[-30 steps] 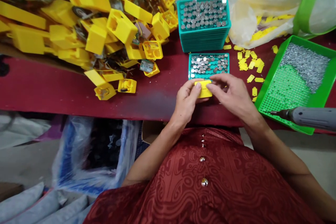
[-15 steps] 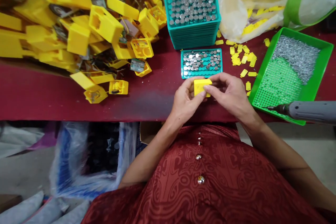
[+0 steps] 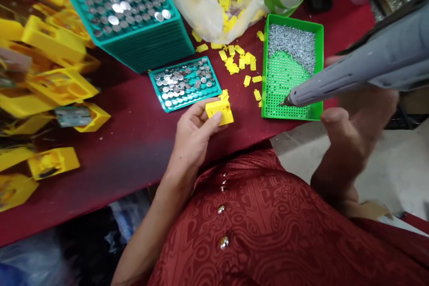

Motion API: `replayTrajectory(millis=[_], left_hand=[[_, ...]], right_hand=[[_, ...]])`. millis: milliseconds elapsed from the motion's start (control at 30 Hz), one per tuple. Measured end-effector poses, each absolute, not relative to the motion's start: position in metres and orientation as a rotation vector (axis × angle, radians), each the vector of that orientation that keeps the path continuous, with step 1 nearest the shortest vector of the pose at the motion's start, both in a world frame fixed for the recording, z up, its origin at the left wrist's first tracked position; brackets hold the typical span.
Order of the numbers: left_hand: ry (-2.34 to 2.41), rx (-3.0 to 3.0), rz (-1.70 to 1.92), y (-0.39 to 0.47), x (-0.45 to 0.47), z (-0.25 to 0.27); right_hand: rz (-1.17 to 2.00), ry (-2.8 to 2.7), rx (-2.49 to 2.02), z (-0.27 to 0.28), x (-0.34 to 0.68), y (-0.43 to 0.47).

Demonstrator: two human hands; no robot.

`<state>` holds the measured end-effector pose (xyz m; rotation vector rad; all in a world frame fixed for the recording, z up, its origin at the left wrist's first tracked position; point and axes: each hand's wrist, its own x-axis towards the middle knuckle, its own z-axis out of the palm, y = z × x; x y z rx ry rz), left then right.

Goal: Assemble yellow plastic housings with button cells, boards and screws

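Observation:
My left hand (image 3: 196,129) is closed on a small yellow plastic case (image 3: 219,112), thumb across its face, over the front part of the table. A little yellow piece shows at the case's upper edge; I cannot tell if it is attached. On the right, my right hand (image 3: 358,129) is at a grey electric screwdriver (image 3: 348,69). Its thumb stands apart from the tool, and the other fingers are partly hidden behind it. The screwdriver's tip points down-left over a green tray (image 3: 263,71) that holds many small screws (image 3: 291,42).
Left of my hands lie a teal tray (image 3: 167,106) of button cells and a teal tray stack (image 3: 144,49). Yellow cases with wiring (image 3: 53,163) are heaped at far left. Small yellow tabs (image 3: 247,81) lie beside a plastic bag (image 3: 201,0).
My right hand has left the yellow case and moved right to the screwdriver. My left hand still holds the case. The view has swung to the right.

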<state>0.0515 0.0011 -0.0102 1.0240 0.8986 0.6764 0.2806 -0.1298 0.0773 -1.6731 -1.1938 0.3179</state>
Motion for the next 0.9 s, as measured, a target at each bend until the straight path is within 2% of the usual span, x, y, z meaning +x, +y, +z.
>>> replayTrajectory(millis=[67,233,433,533,700,900], left_hand=[[0.891,1.016,0.650,-0.002,0.056,-0.010],[0.884,1.126,0.586,-0.006,0.060,-0.005],[0.400,1.928,0.434,-0.008,0.093,0.015],[0.197,2.156,0.291,-0.012,0.108,0.016],[0.179,2.198,0.362,-0.018,0.110,0.013],[0.201,2.179,0.430,-0.020,0.108,0.012]], right_hand=[[0.249,-1.205,-1.504,0.069,0.276,-0.107],[0.166,-1.086,-1.580,0.052,0.292,-0.080],[-0.029,-0.919,-1.750,0.036,0.326,-0.083],[-0.091,-0.915,-1.692,0.031,0.330,-0.083],[-0.160,-0.913,-1.536,0.027,0.326,-0.085],[-0.093,-0.875,-1.603,0.020,0.324,-0.088]])
